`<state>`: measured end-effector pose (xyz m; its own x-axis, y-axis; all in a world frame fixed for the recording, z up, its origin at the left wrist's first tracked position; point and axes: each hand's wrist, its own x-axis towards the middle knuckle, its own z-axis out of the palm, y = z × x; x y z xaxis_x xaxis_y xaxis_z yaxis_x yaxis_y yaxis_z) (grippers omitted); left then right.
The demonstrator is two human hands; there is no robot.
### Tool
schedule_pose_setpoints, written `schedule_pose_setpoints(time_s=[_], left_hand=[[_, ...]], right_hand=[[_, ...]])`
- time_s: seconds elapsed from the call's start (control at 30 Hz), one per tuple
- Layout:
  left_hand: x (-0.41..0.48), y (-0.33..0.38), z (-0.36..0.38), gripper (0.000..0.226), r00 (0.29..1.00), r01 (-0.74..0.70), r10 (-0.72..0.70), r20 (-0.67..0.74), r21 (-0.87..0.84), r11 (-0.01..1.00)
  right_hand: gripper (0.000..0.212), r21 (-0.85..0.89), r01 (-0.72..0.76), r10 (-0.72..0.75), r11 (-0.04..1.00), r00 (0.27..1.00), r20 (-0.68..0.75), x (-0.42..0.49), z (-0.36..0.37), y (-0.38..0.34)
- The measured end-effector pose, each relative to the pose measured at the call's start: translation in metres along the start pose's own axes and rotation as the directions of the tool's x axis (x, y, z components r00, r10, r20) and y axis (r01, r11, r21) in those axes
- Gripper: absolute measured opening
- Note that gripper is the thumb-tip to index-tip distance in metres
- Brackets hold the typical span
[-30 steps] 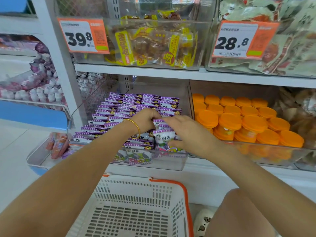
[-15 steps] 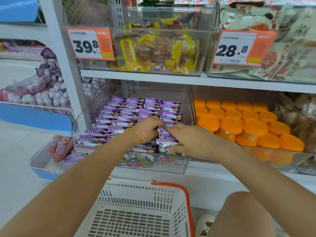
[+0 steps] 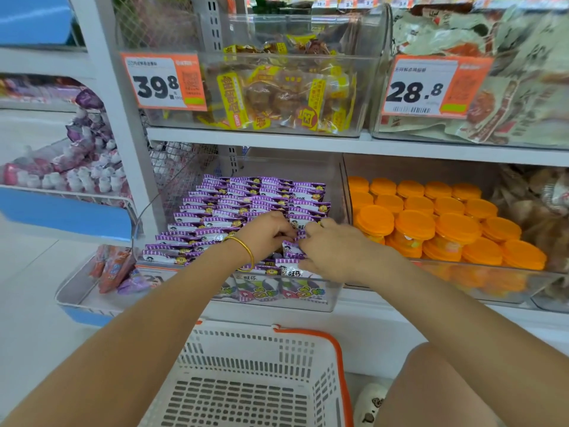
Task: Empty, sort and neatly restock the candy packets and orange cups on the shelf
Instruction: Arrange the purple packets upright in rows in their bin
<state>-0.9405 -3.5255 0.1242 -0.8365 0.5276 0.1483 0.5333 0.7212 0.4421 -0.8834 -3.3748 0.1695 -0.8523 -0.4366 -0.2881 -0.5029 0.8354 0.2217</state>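
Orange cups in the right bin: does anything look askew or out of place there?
Yes. The orange cups at the back stand in level rows; the front ones lean forward and overlap unevenly.

A shop was shown: white shelves (image 3: 338,146) were stocked with clear snack bins (image 3: 277,124), orange price tags (image 3: 163,81) were displayed, and a shopping basket (image 3: 308,343) was placed near.

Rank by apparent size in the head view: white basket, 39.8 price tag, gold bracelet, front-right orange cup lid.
Largest first:
1. white basket (nearest the camera, so inflated)
2. 39.8 price tag
3. orange cup lid
4. gold bracelet, close to the lid
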Motion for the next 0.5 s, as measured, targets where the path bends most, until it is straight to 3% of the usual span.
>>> schedule_pose_setpoints(time_s=[0.07, 0.2, 0.33, 0.4, 0.5], left_hand=[[-0.002, -0.002, 0.001, 0.025, 1.0, -0.005, 0.005, -0.005, 0.013, 1.0], [-0.004, 0.001, 0.002, 0.02, 0.999, -0.03, 0.029, -0.032, -0.026, 0.999], [-0.009, -0.005, -0.011, 0.021, 0.963, 0.072, -0.087, -0.255, -0.07, 0.995], [-0.014, -0.012, -0.016, 0.025, 0.96, 0.076, -0.083, -0.269, -0.036, 0.996], [-0.024, -0.009, -0.012, 0.04, 0.993, 0.066, -0.068, -0.097, -0.025, 0.997]], right_hand=[[0.033, -0.032, 0.001, -0.003, 0.999, 0.999, -0.048, 0.004, 0.001, -0.002], [0.02, 0.027, 0.045, -0.045, 0.999, 0.999, 0.023, 0.015, 0.014, -0.005], [0.022, 0.104, 0.031, -0.041, 0.994, 0.995, 0.087, 0.008, 0.005, 0.002], [0.015, 0.206, -0.031, 0.042, 0.978, 0.998, -0.049, 0.005, -0.007, 0.017], [0.027, 0.337, -0.14, 0.238, 0.931, 0.932, -0.272, 0.006, -0.023, 0.034]])
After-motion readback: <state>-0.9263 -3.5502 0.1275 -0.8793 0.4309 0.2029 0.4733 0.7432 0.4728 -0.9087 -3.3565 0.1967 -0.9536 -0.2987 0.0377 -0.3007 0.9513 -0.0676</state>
